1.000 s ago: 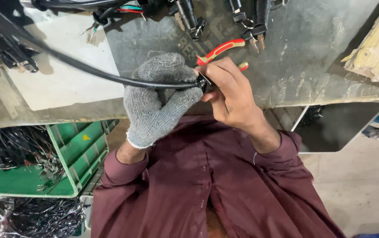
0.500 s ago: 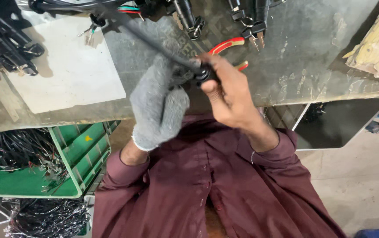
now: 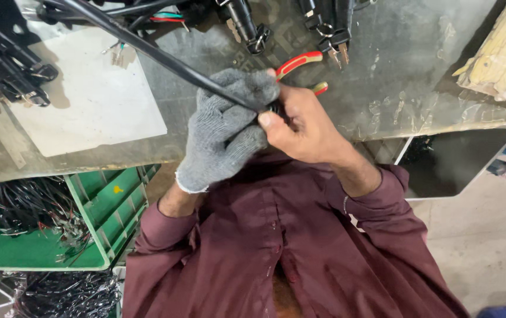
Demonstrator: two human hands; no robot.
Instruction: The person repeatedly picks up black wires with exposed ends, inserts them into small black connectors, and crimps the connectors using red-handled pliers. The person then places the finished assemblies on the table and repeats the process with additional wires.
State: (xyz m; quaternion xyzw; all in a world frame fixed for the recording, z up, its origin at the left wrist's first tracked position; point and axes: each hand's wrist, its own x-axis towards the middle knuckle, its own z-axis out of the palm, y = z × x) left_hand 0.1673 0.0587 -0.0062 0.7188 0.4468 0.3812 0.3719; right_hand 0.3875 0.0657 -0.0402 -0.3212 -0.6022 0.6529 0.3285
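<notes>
The left hand (image 3: 223, 132), in a grey knit glove, is clenched around a thick black cable (image 3: 147, 50) that runs up and to the left across the table (image 3: 394, 70) toward a tangle of black wiring. The bare right hand (image 3: 303, 126) meets it just at the cable's near end, its fingers (image 3: 267, 121) pinched on a small dark fitting there (what kind of part it is cannot be told, since the two hands cover it). Both hands sit at the table's front edge, above the person's maroon shirt.

The likeliest trouble is a slip: the bare fingers press hard on a small part, and if the cable twists inside the glove the fitting may pop loose and drop off the edge toward the green crate (image 3: 88, 218) below. The long cable could also drag the red-handled pliers (image 3: 300, 62) lying just behind the hands, or snag the key-and-switch assemblies (image 3: 326, 26) farther back.
</notes>
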